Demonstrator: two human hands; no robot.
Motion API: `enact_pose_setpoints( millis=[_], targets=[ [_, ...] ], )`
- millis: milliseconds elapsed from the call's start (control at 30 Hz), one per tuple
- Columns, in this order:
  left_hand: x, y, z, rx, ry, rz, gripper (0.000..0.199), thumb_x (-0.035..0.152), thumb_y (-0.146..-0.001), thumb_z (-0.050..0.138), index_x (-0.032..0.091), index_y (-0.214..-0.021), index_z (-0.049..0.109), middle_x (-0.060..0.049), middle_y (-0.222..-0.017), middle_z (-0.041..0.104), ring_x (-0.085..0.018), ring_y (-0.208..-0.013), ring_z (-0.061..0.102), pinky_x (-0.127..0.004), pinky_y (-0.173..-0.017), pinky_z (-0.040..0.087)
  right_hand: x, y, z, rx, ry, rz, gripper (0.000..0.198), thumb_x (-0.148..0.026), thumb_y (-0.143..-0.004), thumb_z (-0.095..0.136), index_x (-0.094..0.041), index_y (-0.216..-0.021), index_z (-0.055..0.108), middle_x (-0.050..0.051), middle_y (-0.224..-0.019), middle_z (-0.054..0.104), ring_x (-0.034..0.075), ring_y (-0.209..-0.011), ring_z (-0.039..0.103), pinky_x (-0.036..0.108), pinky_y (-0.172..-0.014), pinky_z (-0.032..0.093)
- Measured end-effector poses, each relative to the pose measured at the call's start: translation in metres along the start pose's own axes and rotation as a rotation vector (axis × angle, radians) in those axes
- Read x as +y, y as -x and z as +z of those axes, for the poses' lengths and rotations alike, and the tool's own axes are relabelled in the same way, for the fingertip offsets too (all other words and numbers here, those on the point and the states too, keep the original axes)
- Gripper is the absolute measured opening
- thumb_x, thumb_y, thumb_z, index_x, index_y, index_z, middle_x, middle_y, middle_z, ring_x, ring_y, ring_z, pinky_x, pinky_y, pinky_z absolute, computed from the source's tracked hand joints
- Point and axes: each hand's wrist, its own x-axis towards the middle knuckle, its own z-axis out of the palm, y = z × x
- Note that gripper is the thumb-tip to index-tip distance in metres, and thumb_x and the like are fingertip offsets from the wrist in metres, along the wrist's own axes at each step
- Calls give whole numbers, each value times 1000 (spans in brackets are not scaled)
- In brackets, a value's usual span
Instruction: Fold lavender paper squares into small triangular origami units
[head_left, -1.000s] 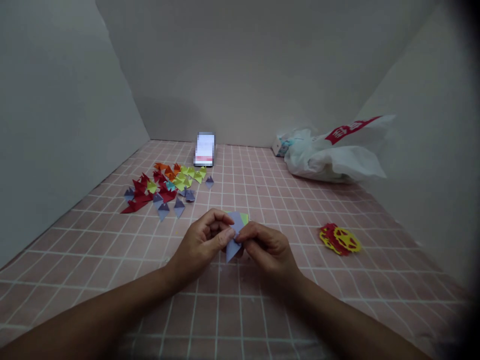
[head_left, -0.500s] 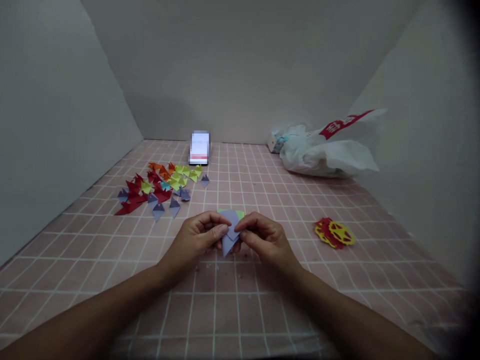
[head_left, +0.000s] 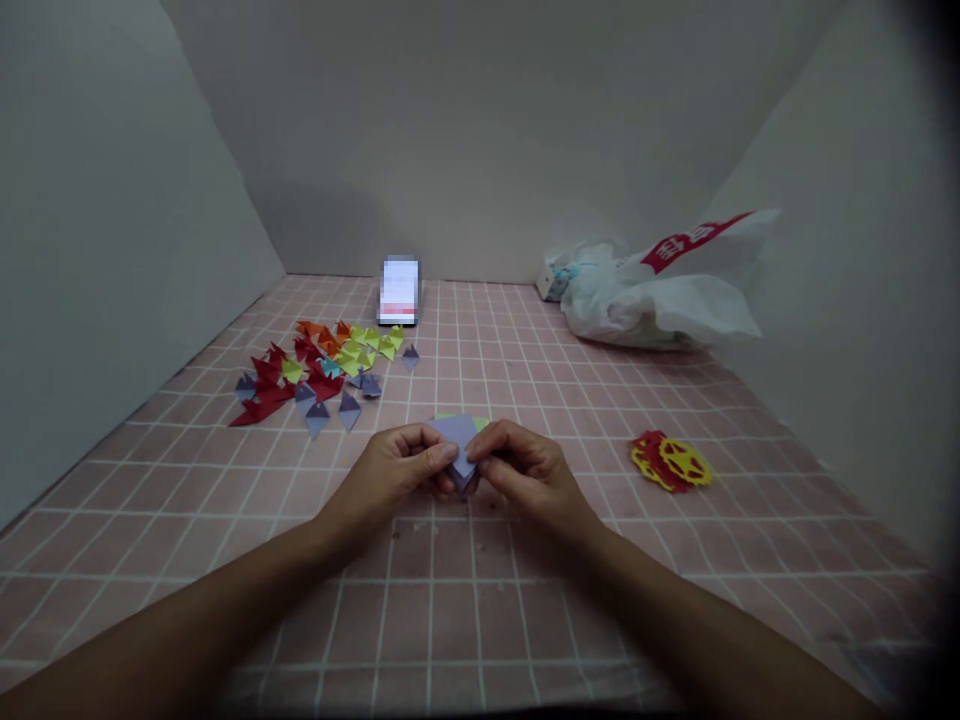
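Between my two hands is a small folded piece of lilac origami paper (head_left: 457, 430), its lower corner pointing toward me. My left hand (head_left: 409, 458) pinches its left side, thumb on top and fingers underneath. On the right side, my right hand (head_left: 521, 462) grips the same paper between thumb and forefinger. Yellow-green paper (head_left: 481, 424) peeks out behind the lilac sheet; how the two are joined is hidden. Beyond my left hand lies a group of folded paper figures (head_left: 330, 385) in red, orange, yellow-green, blue and lilac.
A lit phone (head_left: 399, 290) stands upright at the back, its screen blurred. Back right, a white plastic bag (head_left: 652, 305) lies against a small box (head_left: 553, 280). Red and yellow cut-out discs (head_left: 671, 462) are stacked to the right. White-gridded pink cloth (head_left: 450, 620) covers the table.
The lilac paper's lower point, which stuck out below the upper layer, now shows much less. My left thumb has moved slightly up on the paper. The view has shifted slightly.
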Motion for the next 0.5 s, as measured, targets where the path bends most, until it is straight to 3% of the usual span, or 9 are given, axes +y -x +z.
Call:
enact_pose_setpoints(
  millis=[500],
  targets=[
    [-4, -3, -4, 42, -97, 15, 21, 34, -80, 70, 15, -72, 68, 0, -65, 64, -12, -61, 55, -25, -64, 45, 2, -8, -4, 48, -79, 156, 10, -17, -77, 67, -19, -80, 58, -3, -69, 65, 12, -61, 65, 28, -62, 53]
  ],
)
